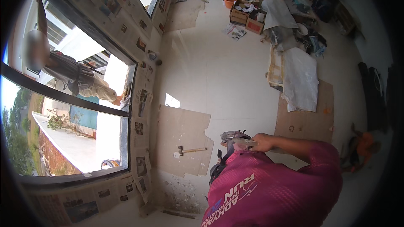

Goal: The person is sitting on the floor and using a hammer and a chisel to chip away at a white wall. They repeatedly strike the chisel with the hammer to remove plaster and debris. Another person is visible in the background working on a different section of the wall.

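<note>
My right hand (262,142) is at my waist, in front of my magenta shirt (271,183). Its fingers are closed on a flat, translucent strip (245,141), whose exact kind is unclear. Dark straps and a pouch (221,165) hang at my waist, partly covered by the shirt. My left hand cannot be made out. To the left of my body, a hammer (193,150) with a wooden handle lies on a cardboard sheet (183,126) on the floor.
A person (75,72) stands at the window frame (129,113), one arm raised. Newspaper (139,129) covers the wall around it. Ahead are cardboard boxes (239,15), an orange bucket (230,0) and white sheeting (301,78). Another person (363,146) in orange is at right.
</note>
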The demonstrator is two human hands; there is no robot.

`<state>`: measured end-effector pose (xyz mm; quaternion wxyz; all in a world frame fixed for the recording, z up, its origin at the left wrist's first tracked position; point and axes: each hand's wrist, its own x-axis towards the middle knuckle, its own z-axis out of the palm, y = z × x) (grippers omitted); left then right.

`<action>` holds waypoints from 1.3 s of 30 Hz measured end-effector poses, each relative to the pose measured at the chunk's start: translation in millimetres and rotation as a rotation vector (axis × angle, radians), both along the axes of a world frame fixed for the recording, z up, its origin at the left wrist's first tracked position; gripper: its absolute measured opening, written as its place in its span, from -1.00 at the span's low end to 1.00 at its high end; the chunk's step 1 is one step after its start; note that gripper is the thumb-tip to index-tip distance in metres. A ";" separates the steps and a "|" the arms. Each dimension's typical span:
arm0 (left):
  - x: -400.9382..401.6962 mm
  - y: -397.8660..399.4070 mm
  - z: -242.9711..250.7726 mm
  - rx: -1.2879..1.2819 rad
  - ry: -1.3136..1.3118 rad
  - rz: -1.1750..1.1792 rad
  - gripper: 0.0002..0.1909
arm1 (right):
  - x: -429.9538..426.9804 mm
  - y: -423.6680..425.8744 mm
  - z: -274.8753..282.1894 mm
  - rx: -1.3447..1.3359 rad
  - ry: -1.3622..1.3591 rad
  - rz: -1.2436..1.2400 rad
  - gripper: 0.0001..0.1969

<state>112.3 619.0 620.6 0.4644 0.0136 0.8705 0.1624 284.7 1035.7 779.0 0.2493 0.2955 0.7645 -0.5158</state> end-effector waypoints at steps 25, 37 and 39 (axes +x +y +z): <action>55.8 -60.8 141.2 0.490 -0.461 0.750 -0.79 | -25.0 -4.0 22.3 -0.240 -0.038 -0.146 -0.79; -43.9 -139.6 47.1 0.135 -0.198 0.342 -0.75 | -263.5 -148.7 -252.8 0.354 -0.012 0.095 -0.69; -63.1 -113.3 -2.4 -0.052 -0.040 0.123 -0.82 | -287.5 -174.2 -366.8 0.391 -0.128 0.100 -0.67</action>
